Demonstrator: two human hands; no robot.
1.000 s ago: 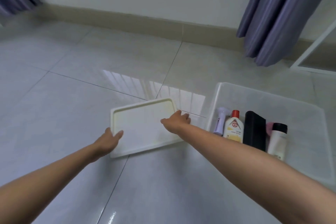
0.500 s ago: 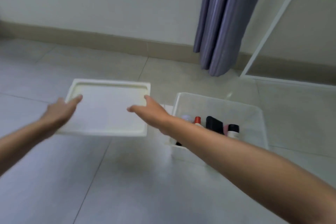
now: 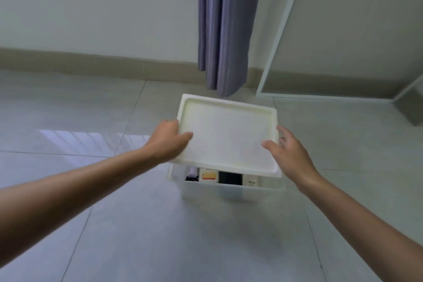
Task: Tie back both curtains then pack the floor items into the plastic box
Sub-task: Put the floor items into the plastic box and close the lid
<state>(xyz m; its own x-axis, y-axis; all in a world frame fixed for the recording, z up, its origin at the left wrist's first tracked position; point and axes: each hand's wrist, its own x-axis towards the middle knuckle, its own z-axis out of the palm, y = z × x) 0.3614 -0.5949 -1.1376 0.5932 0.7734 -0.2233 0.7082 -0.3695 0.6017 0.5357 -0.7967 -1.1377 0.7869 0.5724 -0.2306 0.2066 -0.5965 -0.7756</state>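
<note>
Lid carried over the plastic box, packing nearly closed

The white lid (image 3: 229,137), on the floor a second ago, now hangs tilted above the plastic box (image 3: 229,190) at frame centre, the bottles (image 3: 229,176) already inside. The left hand (image 3: 168,142) has its grip curled round the lid's left edge; the right hand (image 3: 289,153) holds the right edge with loosely spread fingers. The near rim shows below, bare floor (image 3: 91,224) lies all round, and the curtain (image 3: 226,30) hangs well behind.
</note>
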